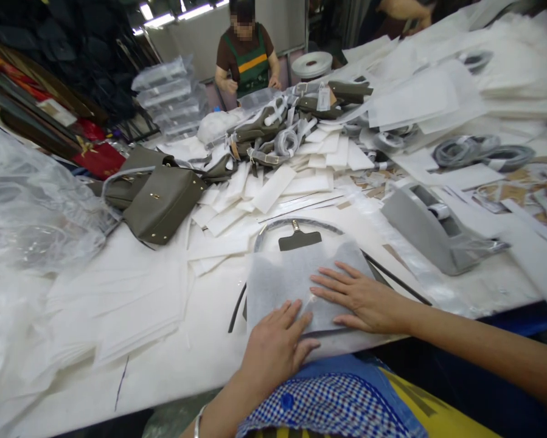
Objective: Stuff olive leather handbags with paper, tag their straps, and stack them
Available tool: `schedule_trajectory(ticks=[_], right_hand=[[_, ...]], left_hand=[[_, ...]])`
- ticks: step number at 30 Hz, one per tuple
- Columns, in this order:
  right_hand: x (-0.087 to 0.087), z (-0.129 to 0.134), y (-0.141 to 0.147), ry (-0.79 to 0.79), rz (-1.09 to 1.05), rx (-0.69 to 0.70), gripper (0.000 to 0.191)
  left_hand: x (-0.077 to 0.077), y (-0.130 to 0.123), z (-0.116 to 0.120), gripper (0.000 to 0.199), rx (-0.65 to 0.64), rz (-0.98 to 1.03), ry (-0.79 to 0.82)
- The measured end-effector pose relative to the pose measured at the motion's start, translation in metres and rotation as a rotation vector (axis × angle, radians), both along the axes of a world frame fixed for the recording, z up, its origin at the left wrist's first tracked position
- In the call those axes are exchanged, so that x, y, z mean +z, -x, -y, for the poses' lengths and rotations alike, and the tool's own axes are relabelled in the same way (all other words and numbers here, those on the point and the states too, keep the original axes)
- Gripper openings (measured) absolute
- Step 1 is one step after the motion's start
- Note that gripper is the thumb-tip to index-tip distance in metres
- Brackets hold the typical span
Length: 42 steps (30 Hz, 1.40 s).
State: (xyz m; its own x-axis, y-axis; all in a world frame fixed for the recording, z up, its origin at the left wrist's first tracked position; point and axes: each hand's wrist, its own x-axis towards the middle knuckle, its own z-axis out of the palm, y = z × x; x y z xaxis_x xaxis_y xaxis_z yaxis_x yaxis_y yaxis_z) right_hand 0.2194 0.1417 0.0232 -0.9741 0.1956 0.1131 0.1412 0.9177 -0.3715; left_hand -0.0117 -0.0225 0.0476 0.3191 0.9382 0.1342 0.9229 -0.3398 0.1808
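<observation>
A pale translucent sheet (273, 274) lies over a dark olive bag, of which the top tab with its metal clasp (299, 239) and dark straps at both sides show. A wrapped handle (261, 234) arches above the tab. My left hand (275, 340) rests on the sheet's lower left part, fingers spread. Flat on the right half of the sheet is my right hand (358, 298), its fingers apart. Neither hand holds anything. Most of the bag's body is hidden under the sheet.
An olive handbag (163, 201) stands at the left beside clear plastic bags (40, 201). A grey tape dispenser (431, 225) is at the right. White sheets (127, 292), wrapped straps (483, 152) and more bags cover the table. Another person (250, 61) is across it.
</observation>
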Motion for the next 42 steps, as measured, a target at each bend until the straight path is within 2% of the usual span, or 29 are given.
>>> schedule_trajectory(ticks=[3,5,7,10,13,16,22,31,37,42], right_hand=[[0.002,-0.001,-0.001,0.008,0.017,0.003,0.069],[0.004,-0.003,0.0,0.01,0.041,0.007,0.068],[0.005,-0.004,-0.001,0.005,0.063,0.004,0.068],[0.004,-0.006,-0.002,-0.01,0.093,-0.006,0.068],[0.002,-0.007,-0.004,-0.01,0.09,-0.006,0.068],[0.001,-0.008,-0.005,0.003,0.058,-0.004,0.067],[0.005,-0.007,-0.004,-0.017,0.082,0.005,0.055],[0.003,-0.007,-0.002,-0.072,0.055,0.029,0.044],[0.001,-0.006,-0.004,-0.09,0.054,0.016,0.061],[-0.003,-0.005,-0.005,-0.16,0.052,0.023,0.062]], left_hand=[[0.016,-0.004,-0.016,0.036,0.069,0.032,0.125],[0.018,-0.005,-0.027,0.03,0.081,0.002,0.154],[0.013,-0.003,-0.036,0.028,0.051,-0.036,0.122],[-0.004,0.005,-0.042,0.04,-0.055,-0.034,-0.002],[-0.023,0.012,-0.04,0.048,-0.114,-0.008,-0.058],[-0.032,0.016,-0.036,0.05,-0.1,0.029,-0.01],[-0.032,0.016,-0.035,0.046,-0.071,0.097,0.016],[-0.035,0.016,-0.035,0.046,-0.074,0.071,0.015],[-0.036,0.017,-0.034,0.043,-0.082,0.045,-0.02],[-0.031,0.019,-0.035,0.044,-0.098,-0.002,0.029]])
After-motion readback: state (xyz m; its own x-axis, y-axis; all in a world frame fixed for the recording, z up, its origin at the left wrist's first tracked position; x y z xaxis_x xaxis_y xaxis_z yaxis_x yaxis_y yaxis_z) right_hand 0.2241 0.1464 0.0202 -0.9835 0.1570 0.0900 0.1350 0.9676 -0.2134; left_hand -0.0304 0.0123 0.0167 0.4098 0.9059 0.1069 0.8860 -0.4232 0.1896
